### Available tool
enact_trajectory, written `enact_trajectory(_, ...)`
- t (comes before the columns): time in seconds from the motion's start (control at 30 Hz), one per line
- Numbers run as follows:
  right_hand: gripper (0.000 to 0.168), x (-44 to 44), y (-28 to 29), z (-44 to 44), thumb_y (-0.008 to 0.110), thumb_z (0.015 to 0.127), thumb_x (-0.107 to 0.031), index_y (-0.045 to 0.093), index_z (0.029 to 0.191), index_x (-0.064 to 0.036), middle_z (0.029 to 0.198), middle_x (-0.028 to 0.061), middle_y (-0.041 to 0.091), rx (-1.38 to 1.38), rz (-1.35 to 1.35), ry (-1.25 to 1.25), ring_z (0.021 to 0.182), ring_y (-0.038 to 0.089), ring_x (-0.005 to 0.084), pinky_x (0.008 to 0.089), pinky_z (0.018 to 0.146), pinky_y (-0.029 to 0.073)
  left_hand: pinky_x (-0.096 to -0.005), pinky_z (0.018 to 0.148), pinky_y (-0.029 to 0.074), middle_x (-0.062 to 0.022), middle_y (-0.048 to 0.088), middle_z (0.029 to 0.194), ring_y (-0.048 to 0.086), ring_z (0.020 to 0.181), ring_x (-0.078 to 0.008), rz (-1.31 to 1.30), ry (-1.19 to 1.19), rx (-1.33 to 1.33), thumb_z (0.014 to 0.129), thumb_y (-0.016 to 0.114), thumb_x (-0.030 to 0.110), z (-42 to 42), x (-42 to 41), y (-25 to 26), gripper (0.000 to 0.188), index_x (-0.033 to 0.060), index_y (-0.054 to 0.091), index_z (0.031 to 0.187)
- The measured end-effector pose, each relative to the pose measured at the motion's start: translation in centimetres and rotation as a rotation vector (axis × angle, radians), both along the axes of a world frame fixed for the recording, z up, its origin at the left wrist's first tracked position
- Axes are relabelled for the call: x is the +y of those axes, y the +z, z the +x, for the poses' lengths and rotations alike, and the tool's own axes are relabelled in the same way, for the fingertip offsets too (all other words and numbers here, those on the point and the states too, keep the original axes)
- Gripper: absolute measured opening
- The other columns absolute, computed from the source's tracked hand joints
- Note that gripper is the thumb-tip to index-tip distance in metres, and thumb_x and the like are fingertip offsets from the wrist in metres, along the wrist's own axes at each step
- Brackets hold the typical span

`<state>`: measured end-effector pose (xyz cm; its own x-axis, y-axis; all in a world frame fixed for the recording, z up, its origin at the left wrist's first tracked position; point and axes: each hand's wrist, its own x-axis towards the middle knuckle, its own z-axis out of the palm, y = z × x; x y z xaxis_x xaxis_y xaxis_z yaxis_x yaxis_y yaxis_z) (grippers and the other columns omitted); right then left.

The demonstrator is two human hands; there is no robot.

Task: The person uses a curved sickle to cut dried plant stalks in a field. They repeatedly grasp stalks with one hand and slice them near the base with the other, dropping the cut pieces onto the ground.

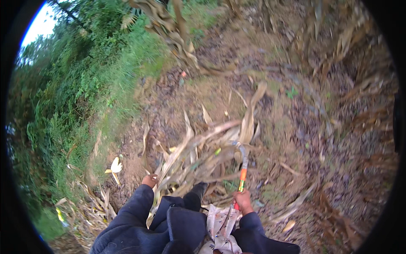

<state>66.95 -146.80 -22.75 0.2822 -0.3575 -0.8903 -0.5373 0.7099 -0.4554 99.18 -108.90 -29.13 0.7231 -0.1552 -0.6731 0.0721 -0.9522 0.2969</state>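
My left hand (149, 180) is closed around the lower end of dry corn stalks (177, 155), at the left of a loose bundle. Long, pale, curled leaves hang off this bundle, which slants up to the right in front of my legs. My right hand (242, 200) grips the red and orange handle of a sickle (243, 177). The sickle's grey curved blade (243, 154) points away from me, and its tip lies against the dry leaves at the bundle's right side. One dark shoe (199, 189) shows under the stalks.
A standing dry corn plant (180, 41) rises ahead, with more blurred dry stalks (336, 41) at the right. Green bushes (79, 70) and grass line the left. A pale husk (116, 165) lies on the littered soil. A patterned cloth bag (222, 222) hangs before me.
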Motion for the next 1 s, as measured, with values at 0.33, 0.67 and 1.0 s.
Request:
enact_trajectory(0.33, 0.015, -9.4, 19.8, 22.6, 0.055, 0.077, 0.000, 0.043, 0.082, -0.007, 0.054, 0.0033, 0.047, -0.332, -0.190, 0.244, 0.038, 0.047, 0.0134, 0.0299, 0.034, 0.040, -0.0292, 0.071, 0.052, -0.0090, 0.068, 0.091, 0.063, 0.079, -0.0137, -0.733, 0.293, -0.065, 0.085, 0.068, 0.015, 18.5, -12.3, 14.3, 0.037, -0.0024, 0.059, 0.116)
enact_trajectory(0.67, 0.014, -24.1, 30.3, 42.0, 0.054, 0.076, 0.001, 0.043, 0.079, -0.005, 0.052, 0.0053, 0.048, -0.697, -0.299, 0.473, 0.035, 0.047, 0.0161, 0.0315, 0.031, 0.039, -0.0249, 0.060, 0.051, -0.0077, 0.068, 0.089, 0.065, 0.073, -0.0132, -0.969, 0.421, -0.313, 0.089, 0.065, 0.017, 30.1, -26.1, 36.3, 0.036, 0.0000, 0.057, 0.119)
enact_trajectory(1.0, 0.008, -30.7, 38.4, 60.3, 0.052, 0.077, 0.002, 0.046, 0.079, -0.003, 0.056, 0.0037, 0.046, -0.737, -0.196, 0.538, 0.039, 0.045, 0.0137, 0.0310, 0.032, 0.038, -0.0259, 0.073, 0.049, -0.0067, 0.066, 0.103, 0.063, 0.090, -0.0123, -1.024, 0.205, -0.585, 0.091, 0.059, 0.020, 36.1, -42.9, 56.3, 0.036, -0.0001, 0.056, 0.121)
